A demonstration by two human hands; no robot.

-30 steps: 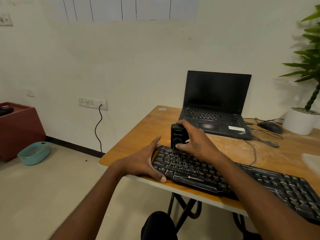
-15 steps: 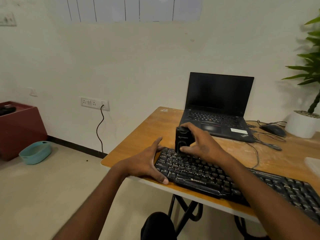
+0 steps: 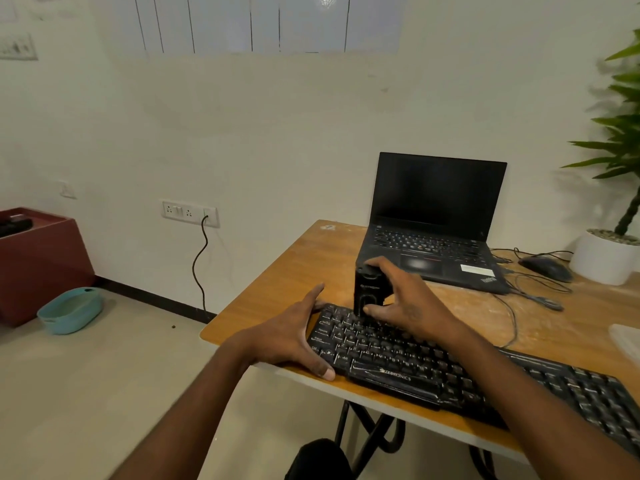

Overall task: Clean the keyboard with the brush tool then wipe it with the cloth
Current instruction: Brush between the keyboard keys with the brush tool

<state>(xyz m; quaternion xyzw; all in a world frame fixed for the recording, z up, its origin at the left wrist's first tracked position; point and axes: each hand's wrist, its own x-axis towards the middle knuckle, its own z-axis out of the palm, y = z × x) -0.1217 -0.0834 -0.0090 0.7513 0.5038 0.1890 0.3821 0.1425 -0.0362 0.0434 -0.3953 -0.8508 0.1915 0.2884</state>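
Observation:
A long black keyboard (image 3: pixel 450 368) lies slantwise along the front edge of the wooden table (image 3: pixel 311 258). My right hand (image 3: pixel 405 303) grips a black, box-shaped brush tool (image 3: pixel 367 289) and holds it upright on the keyboard's far left keys. My left hand (image 3: pixel 294 337) clasps the keyboard's left end, thumb at the front edge, fingers at the back. A pale cloth (image 3: pixel 627 337) shows at the right edge of the table.
An open black laptop (image 3: pixel 433 230) stands behind the keyboard. A black mouse (image 3: pixel 547 266) with cables and a white plant pot (image 3: pixel 604 256) sit at the back right. On the floor at left are a teal basin (image 3: pixel 71 308) and a red box (image 3: pixel 38 258).
My hands and the brush tool keep the same spot on the keyboard's left end. Only the view has shifted slightly.

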